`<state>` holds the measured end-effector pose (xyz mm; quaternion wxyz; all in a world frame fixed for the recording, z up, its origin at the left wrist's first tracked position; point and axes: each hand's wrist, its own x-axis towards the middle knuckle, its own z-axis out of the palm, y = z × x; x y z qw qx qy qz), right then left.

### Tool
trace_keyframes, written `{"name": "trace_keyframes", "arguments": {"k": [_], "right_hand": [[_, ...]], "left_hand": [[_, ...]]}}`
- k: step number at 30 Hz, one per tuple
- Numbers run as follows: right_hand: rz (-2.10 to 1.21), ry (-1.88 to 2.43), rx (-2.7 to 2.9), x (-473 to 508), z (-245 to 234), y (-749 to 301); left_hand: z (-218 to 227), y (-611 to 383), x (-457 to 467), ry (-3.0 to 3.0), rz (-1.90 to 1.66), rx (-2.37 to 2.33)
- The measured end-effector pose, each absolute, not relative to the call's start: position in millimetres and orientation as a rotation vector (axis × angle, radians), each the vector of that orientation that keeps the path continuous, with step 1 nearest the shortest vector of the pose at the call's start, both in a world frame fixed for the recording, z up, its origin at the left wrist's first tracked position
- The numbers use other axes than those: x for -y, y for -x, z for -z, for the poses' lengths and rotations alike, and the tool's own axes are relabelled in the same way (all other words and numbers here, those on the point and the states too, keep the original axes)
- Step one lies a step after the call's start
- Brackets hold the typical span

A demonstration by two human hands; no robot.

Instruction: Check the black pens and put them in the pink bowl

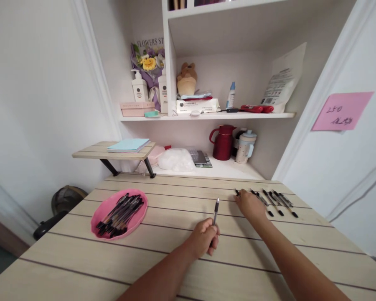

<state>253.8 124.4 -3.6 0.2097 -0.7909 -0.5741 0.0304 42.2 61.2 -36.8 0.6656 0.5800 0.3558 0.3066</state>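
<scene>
Pen (216,210) grasped in my left hand (205,237) points up and away, left of my right hand (250,205), which touches another pen (237,192), grip unclear, beside the row (272,201).

Right of the pink tray (106,205), a slim pen (217,205) is held nearly upright, pale tip up, with a black grip and greyish barrel. Farther right of the tray, a second pen (237,192) shows only its dark end.

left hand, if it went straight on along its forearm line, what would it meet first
Probably the right hand, which lies ahead of the left hand and to its right along that line. Depth is unclear, so the left hand might pass above it.
</scene>
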Motion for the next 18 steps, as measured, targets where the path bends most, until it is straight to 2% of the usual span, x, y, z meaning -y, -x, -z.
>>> {"name": "trace_keyframes", "arguments": {"k": [10,15,18], "right_hand": [[-0.323,1.958,1.63,-115.3,9.3,-221.3],[-0.977,1.313,1.141,-85.4,8.3,-219.6],[-1.016,1.056,0.88,-75.4,1.6,-221.7]], "left_hand": [[29.1,-39.5,-60.3,-1.291,-0.694,-0.785],[30.9,-40.2,-60.8,-1.375,-0.731,-0.688],[32.9,-41.5,-60.3,-1.446,-0.751,-0.676]]}}
